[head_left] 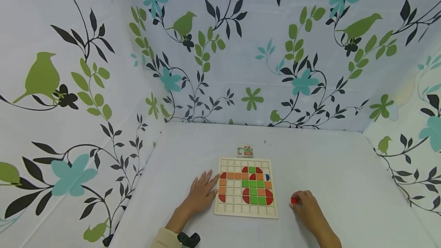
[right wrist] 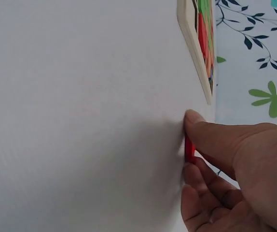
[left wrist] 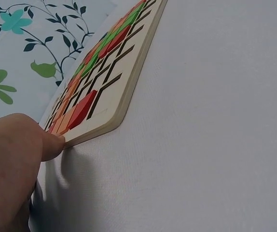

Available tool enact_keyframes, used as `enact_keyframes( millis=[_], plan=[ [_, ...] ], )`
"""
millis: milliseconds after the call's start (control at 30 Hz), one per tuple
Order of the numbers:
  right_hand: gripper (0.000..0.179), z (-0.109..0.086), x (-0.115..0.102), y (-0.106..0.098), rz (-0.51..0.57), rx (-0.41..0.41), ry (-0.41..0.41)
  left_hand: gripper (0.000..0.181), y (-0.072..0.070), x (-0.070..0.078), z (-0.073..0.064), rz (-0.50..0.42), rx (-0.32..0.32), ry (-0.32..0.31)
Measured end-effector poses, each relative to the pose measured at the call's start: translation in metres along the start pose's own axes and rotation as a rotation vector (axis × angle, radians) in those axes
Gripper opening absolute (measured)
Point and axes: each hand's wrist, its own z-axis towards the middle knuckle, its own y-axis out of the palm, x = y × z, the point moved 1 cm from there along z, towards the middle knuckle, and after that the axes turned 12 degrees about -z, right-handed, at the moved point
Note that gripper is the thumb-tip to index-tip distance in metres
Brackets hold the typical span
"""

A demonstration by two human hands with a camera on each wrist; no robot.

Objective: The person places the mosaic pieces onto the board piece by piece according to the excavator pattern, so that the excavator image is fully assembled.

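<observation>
A pale wooden grid board (head_left: pixel 231 209) lies flat on the white table, with red, orange, green and blue pieces set in several of its squares. My left hand (head_left: pixel 200 196) rests at its left side, fingers spread and fairly straight, the fingertips touching the frame. In the left wrist view the thumb (left wrist: pixel 52 146) lies against the board's edge. To the right of the board, my right hand (head_left: pixel 310 211) pinches a small red piece (head_left: pixel 294 200) between thumb and fingers, low at the tabletop. Much of that red piece (right wrist: pixel 189 149) is hidden by the fingers, so its full shape cannot be told.
A small card (head_left: pixel 245 151) with a coloured pattern lies just beyond the board's far edge. White table surface (head_left: pixel 330 163) stretches out on both sides. Patterned cloth (head_left: pixel 234 68) with birds and leaves hangs behind and at the sides.
</observation>
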Motion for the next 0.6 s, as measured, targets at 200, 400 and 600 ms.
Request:
enact_keyframes(
  millis=[200,400,600],
  plan=[
    [0.029,0.006,-0.005,0.007,0.055,0.024,0.035,0.057,0.0,0.0,0.001,0.002,0.008,-0.011],
    [0.029,0.018,-0.015,0.013,0.059,0.034,0.036,0.057,0.001,-0.002,0.002,0.009,0.006,-0.012],
    [0.03,0.027,-0.03,0.014,0.027,0.096,0.022,0.057,0.002,-0.002,0.001,-0.002,0.002,-0.008]
  ],
)
